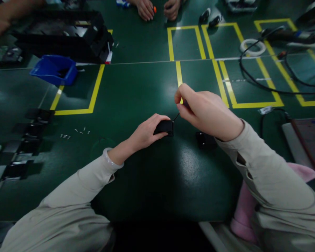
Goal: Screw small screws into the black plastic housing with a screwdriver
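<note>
My left hand (148,131) is closed around a small black block-shaped part (165,127), steadying it above the green table, thumb on the near side and fingers on the far side. Between the bent fingers of my right hand (203,109) is a screwdriver (176,117); its thin dark shaft slants down to the block's right end. My fingers hide most of its handle. Another small black part (202,139) lies just below my right hand, partly covered by it. Several small silver screws (80,132) lie loose to the left of my left hand.
Several black parts with metal plates (31,133) line the left side. A blue bin (55,70) sits before a large black case (65,33). At right are a phone (308,140), a black cable (254,82) and a tape roll (252,47). Other people's hands (145,9) rest across the table.
</note>
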Motion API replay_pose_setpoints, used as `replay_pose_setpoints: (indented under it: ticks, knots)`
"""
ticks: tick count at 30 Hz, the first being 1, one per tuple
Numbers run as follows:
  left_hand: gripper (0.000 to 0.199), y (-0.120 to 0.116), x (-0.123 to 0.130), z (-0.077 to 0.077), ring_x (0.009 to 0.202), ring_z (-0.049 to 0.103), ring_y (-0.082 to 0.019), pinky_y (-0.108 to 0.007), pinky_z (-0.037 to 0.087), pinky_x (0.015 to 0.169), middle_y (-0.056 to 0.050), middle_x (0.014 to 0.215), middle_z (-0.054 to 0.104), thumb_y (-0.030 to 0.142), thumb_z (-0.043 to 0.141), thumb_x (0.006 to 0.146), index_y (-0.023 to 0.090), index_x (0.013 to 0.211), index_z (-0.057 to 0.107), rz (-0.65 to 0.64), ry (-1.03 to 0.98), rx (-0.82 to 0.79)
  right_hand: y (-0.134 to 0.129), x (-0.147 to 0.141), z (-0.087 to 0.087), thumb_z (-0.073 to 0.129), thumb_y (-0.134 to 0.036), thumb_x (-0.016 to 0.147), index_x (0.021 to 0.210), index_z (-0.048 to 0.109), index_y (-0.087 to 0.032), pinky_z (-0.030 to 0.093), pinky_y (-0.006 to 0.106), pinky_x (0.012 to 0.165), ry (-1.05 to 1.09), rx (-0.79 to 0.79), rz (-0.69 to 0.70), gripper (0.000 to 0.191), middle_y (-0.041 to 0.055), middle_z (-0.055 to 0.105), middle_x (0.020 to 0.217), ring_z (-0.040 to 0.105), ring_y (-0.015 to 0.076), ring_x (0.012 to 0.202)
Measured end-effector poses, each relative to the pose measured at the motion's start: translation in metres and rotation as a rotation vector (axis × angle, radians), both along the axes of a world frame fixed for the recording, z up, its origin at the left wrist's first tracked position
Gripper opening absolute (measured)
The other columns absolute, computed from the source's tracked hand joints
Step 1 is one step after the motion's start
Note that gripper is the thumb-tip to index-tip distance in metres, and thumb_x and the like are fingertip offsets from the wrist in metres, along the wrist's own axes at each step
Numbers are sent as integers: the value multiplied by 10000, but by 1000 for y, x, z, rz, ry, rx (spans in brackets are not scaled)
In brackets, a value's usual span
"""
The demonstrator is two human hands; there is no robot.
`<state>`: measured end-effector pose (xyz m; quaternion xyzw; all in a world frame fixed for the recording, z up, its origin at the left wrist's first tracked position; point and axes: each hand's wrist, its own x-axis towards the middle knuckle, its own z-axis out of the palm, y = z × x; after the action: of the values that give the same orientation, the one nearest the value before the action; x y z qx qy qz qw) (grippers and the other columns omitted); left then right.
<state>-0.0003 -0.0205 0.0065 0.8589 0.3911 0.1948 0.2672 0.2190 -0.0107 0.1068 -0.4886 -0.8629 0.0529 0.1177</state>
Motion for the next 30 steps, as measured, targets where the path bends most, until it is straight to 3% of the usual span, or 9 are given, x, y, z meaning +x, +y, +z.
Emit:
replay_pose_setpoints:
  ticks: [5, 11, 25, 30]
  knots:
    - [426, 1, 0, -1, 1166, 599, -214, -353, 476, 1037, -75, 1258, 596, 244, 670, 917, 186, 1300, 494, -1, -9, 12, 3, 2, -4, 442, -334, 988, 1041, 601, -172, 358, 281, 658, 14, -2, 5, 234, 33, 643, 747, 594, 165, 669]
    - [441, 0, 0, -3, 1168, 597, -214, -358, 480, 1034, -75, 1260, 593, 241, 672, 916, 191, 1311, 484, 0, -5, 24, 3, 2, -4, 441, -242, 972, 1136, 570, -172, 368, 284, 673, 50, -37, 3, 220, 30, 652, 775, 587, 159, 675]
    - [450, 0, -1, -3, 1165, 597, -212, -355, 481, 1040, -80, 1259, 591, 239, 682, 909, 179, 1312, 491, -4, -11, 33, 4, 0, -4, 470, -312, 982, 1031, 595, -185, 394, 298, 692, 70, -61, 41, 185, 21, 603, 726, 591, 174, 684]
    - [444, 0, -1, -2, 1177, 594, -215, -358, 480, 1043, -79, 1267, 589, 240, 673, 915, 181, 1315, 489, -5, -6, 27, 5, 2, -2, 432, -224, 978, 1082, 571, -182, 402, 294, 692, 92, -85, 47, 179, 19, 609, 728, 567, 160, 665]
